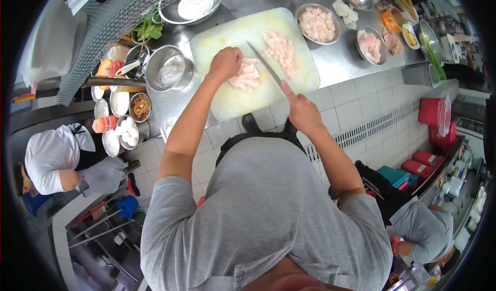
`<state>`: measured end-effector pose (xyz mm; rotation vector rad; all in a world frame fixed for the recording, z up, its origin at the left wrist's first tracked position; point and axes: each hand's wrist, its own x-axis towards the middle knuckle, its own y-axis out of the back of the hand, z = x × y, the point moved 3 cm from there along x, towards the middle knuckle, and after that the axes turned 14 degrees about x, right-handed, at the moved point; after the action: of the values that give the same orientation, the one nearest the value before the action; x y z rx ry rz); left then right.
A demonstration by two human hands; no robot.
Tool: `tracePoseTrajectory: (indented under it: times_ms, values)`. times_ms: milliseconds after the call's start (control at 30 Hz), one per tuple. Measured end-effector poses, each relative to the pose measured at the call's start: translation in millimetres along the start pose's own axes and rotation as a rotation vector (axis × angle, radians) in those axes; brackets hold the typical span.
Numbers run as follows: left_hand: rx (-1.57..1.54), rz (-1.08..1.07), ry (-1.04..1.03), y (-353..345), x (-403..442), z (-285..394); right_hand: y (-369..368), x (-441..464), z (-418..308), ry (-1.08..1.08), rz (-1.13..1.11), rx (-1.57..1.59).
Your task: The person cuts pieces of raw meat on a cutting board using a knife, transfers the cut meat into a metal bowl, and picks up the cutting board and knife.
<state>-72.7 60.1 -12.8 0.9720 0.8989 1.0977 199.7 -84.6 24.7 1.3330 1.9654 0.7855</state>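
A white cutting board [227, 35] lies on the steel counter. My right hand [305, 114] grips a long kitchen knife [266, 66], index finger stretched along it, the blade slanting up and left over the board. Left of the blade is a heap of raw chicken meat [245, 78]. Curled closed at that heap's upper left edge is my left hand [225, 64]; its fingertips are turned away, so what they pinch is hidden. Diced chicken [279, 50] forms a second pile to the right of the blade.
A bowl of cut chicken [317, 24] and a bowl of larger pieces [370, 46] stand right of the board. To the left are a steel pot [168, 69] and a bowl of eggs [127, 131]. Co-workers are at lower left [54, 156] and lower right [423, 229].
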Motion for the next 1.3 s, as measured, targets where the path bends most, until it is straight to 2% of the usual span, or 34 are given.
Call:
tracePoseTrajectory:
  times_ms: [67,167,267,400,633,833,867,967,1067,1167,1267,1300]
  values:
    - [-0.012,-0.027,0.024,2.5,-7.7,-2.8,3.7,-6.2,-7.8,-0.034,0.06,0.005]
    - [-0.056,-0.021,0.035,5.2,-5.1,-7.9,14.4,-12.5,-33.1,0.032,0.121,0.147]
    - [-0.027,-0.035,0.03,3.3,-6.7,-10.9,-3.2,-7.7,-19.1,-0.028,-0.098,0.014]
    - [0.082,-0.015,-0.041,-0.3,-5.3,-7.4,0.8,0.1,0.7,-0.017,-0.091,0.002]
    - [0.1,-0.081,-0.071,9.6,14.5,25.4,19.1,14.8,9.2,-0.021,-0.013,0.014]
    - [0.139,-0.14,-0.034,-0.9,18.7,23.4,34.4,1.3,-31.5,0.054,0.14,0.183]
    - [0.141,-0.114,-0.038,-3.0,18.2,21.5,35.0,0.2,-33.6,0.067,0.166,0.205]
    - [0.136,-0.067,-0.038,-2.2,12.9,19.7,7.5,4.5,1.1,-0.068,-0.062,-0.024]
    - [0.096,-0.049,-0.011,10.9,-0.1,13.6,15.2,3.7,9.7,0.055,-0.01,-0.063]
    - [0.027,0.015,-0.008,19.3,-7.5,0.2,35.7,0.7,-18.3,-0.019,0.062,0.012]
    - [-0.012,0.035,0.024,22.0,-18.3,-11.3,30.0,-3.3,-27.9,0.128,0.206,0.173]
    - [-0.016,0.033,0.032,20.6,-20.1,-13.8,20.7,-1.8,-19.7,0.102,0.117,0.098]
